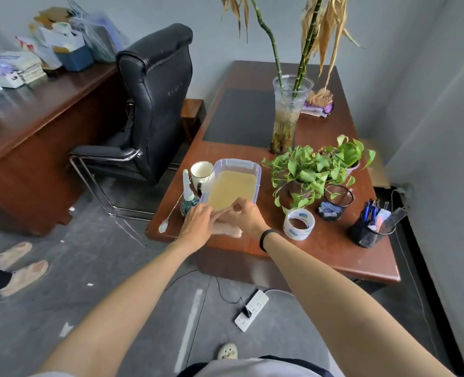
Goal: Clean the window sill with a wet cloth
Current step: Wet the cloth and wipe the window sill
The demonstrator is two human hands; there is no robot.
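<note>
You are at the wetting step, near the start of the task. Both your hands meet in the middle of the frame, at the near edge of the table. The cloth, pinkish and bunched, lies between them, just in front of the plastic box, which holds cloudy yellowish water. Your right hand pinches the upper edge of the cloth with curled fingers, close to the near rim of the box. Your left hand lies on the left end of the cloth; whether its fingers close around it, I cannot tell. It is also not clear if the cloth is already wet. The window sill does not show in the frame. I think the next move is to dip the cloth, or to wring it above the box so no drops fall on the table, and then to carry it to the sill. Take care with the cup and the small bottle just left of the box.
</note>
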